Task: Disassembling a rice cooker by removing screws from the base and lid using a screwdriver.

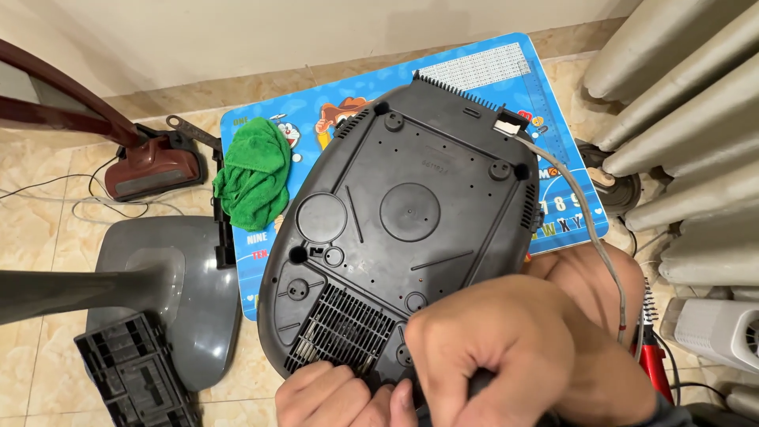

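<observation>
On the blue rectangular picture-printed table (277,119), the dark grey plastic appliance base (403,229) is laid underside up. Its near edge is touched by the left hand (332,398); a dark handle is gripped by the right hand (514,356). Beside it, a green cloth (254,175) is crumpled.

Both hands working close together at the bottom edge of the view. Right hand (506,348) curling into a tight fist, knuckles up, thumb pressing along the side, wrist angling in from the lower right. Left hand (332,395) lying lower and partly cut off, fingers bending inward, fingertips nearly touching the right fist. Bare knee showing behind the right hand.
</observation>
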